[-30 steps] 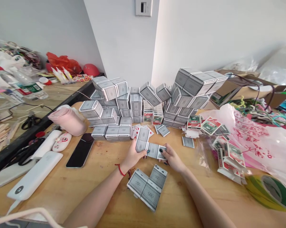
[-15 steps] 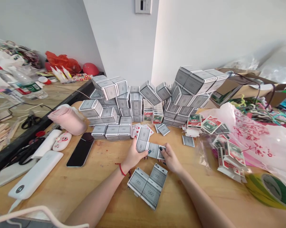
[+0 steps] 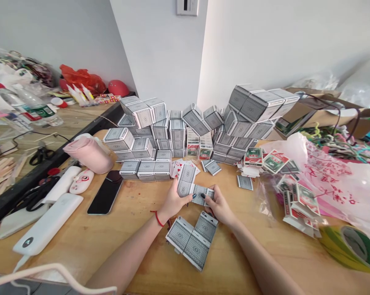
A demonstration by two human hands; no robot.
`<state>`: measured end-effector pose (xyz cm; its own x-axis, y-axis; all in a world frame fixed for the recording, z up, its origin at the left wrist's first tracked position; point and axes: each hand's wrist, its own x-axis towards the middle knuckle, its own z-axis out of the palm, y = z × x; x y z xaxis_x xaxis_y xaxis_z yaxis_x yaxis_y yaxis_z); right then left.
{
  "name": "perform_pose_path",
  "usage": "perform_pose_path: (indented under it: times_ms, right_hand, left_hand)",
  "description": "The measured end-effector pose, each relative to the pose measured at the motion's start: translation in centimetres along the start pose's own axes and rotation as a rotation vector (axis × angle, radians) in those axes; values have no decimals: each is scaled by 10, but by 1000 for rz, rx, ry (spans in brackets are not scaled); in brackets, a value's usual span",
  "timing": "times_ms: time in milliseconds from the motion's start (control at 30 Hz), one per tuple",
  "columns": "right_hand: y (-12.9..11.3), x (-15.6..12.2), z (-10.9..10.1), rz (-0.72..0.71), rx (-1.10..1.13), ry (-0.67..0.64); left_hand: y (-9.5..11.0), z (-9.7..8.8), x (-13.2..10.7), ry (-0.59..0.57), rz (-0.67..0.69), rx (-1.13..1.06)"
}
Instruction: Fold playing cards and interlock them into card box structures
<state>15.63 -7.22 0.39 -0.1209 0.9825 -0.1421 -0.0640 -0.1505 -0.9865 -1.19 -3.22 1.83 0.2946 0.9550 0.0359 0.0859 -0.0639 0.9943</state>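
Observation:
Between my two hands is a joined piece of grey-backed playing cards [image 3: 186,179], bent in an L. My left hand [image 3: 173,199] grips its left part, thumb lying along the lower edge. On the right end, my right hand [image 3: 218,205] pinches the cards between thumb and fingers. Just below, on the table, lies another folded card block [image 3: 192,241] made of several joined cards. Behind my hands, face-up cards [image 3: 178,167] with red pips lie partly hidden. Several stacked card blocks [image 3: 146,168] rise beyond them.
A black phone [image 3: 105,192], a white power bank [image 3: 48,223] and a pink roll [image 3: 88,153] are at left. On the right are card boxes [image 3: 302,200], a printed plastic bag [image 3: 329,176] and yellow tape [image 3: 351,248]. A taller card stack [image 3: 249,108] leans at the back right.
My right thumb has slid slightly left along the held cards. The whole view has shifted a little; my left hand keeps its grip.

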Motion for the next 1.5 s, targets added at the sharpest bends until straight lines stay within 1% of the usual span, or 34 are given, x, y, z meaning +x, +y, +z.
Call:
perform_pose_path:
  times_ms: [200,367,500,633,833,900,967,1100,1167,1267,1367,1500]
  right_hand:
    - [4,1,-1,0,6,-12]
    - [6,-1,-4,39,-21,-70]
    - [4,-3,-2,67,-24,-101]
    - [-2,-1,0,69,20,-88]
    - [-2,9,-12,76,236,-102]
    - [2,10,-15,107,211,-113]
    - [6,10,-17,126,185,-94]
    - [10,8,-16,142,197,-42]
    - [9,8,-16,158,211,-42]
    - [7,7,-17,192,234,-82]
    - [7,7,-19,209,238,-119]
    - [9,7,-20,213,212,-133]
  left_hand:
    - [4,1,-1,11,9,-14]
    - [3,1,-1,-3,3,0]
    - [3,1,-1,-10,24,15]
    - [3,2,0,-2,41,8]
    - [-7,1,5,36,-10,-49]
    - [-10,1,5,42,-32,-44]
    - [-12,2,4,56,-38,-24]
    - [-9,3,2,83,-4,32]
    - [-6,4,1,69,24,51]
    - [-5,3,2,38,42,73]
    - [-5,3,2,24,57,85]
    - [-7,2,2,12,66,109]
